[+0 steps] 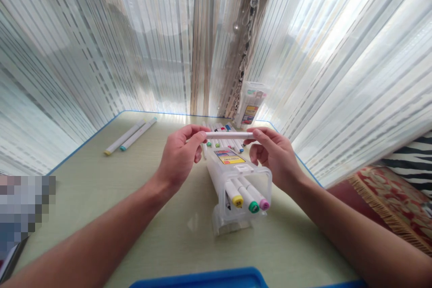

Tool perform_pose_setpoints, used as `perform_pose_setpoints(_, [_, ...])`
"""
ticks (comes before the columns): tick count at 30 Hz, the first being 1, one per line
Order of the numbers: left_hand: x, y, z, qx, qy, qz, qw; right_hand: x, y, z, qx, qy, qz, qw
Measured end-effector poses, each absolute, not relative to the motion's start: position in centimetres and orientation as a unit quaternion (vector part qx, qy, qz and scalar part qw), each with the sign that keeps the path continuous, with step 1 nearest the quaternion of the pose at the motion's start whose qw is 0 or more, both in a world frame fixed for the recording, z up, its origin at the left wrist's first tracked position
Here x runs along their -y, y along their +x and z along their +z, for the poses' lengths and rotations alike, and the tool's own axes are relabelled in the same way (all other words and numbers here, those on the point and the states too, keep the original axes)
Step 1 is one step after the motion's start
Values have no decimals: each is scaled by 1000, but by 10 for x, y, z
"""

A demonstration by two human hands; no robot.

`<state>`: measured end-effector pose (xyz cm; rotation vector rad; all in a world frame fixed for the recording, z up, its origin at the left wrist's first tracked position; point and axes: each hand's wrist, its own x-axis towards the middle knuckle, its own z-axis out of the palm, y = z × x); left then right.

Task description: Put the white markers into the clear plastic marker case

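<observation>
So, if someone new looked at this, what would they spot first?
Probably the white marker held level between the left grip and right grip. Just below it, a see-through case lies open toward the viewer, with yellow-, green- and pink-ended markers inside. Striped curtains hang behind the table.

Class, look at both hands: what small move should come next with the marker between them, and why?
Probably the left hand should let go, leaving the right hand to turn the marker toward the clear case. Both hands grip it crosswise by its ends, while the case's open mouth faces the wearer, with yellow, green and pink marker ends showing.
</observation>
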<state>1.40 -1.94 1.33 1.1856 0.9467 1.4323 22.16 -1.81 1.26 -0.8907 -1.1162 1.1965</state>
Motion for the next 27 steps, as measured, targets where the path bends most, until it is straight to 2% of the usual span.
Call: perform_pose_setpoints(27, [21, 15, 12, -406, 523, 563, 494, 18, 222, 8, 529, -412, 492, 556])
